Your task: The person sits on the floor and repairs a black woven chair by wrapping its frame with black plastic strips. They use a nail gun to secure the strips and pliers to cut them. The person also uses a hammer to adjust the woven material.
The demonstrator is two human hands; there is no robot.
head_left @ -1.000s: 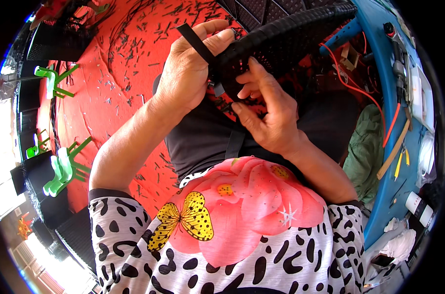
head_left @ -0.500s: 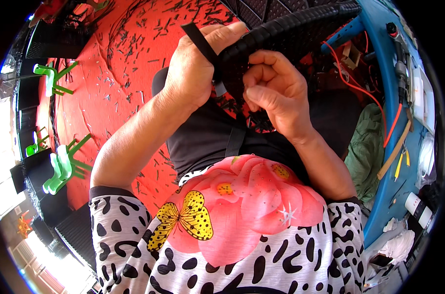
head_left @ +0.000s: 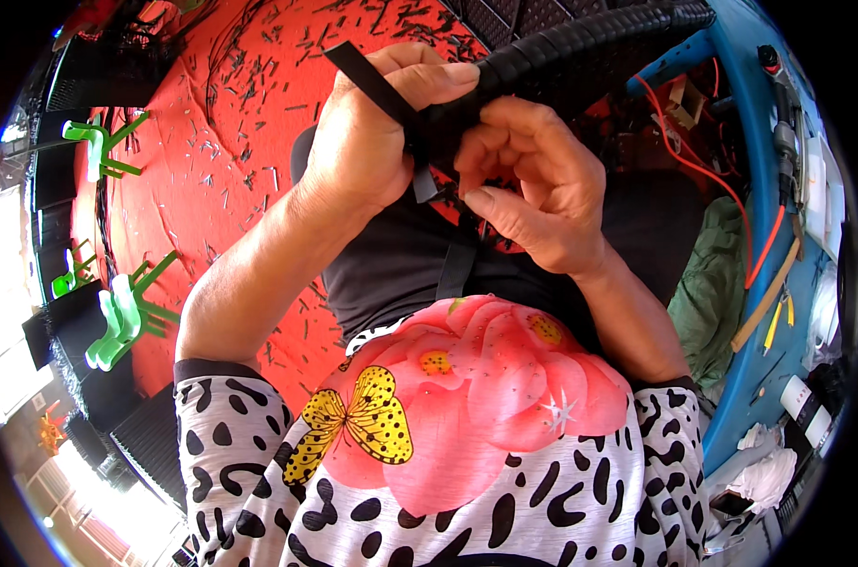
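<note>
The left hand (head_left: 367,137), fingers closed, grips and hides one end of a black woven piece (head_left: 580,40) at one o'clock; the right hand (head_left: 549,189) curls half-open, any hold unclear. Red cable (head_left: 765,249) shows at two, the blue surface (head_left: 743,395) at three, green plastic pieces (head_left: 117,331) at nine.

A blue table (head_left: 743,397) flanks the red floor (head_left: 228,210).

The wrapped rim (head_left: 589,40) and strip (head_left: 372,85) were black, the floor (head_left: 164,217) red, the right table (head_left: 745,113) blue; the near shirt (head_left: 566,477) was white with black blotches (head_left: 502,510), pink flowers (head_left: 448,425) and a black-dotted yellow butterfly (head_left: 381,406).
</note>
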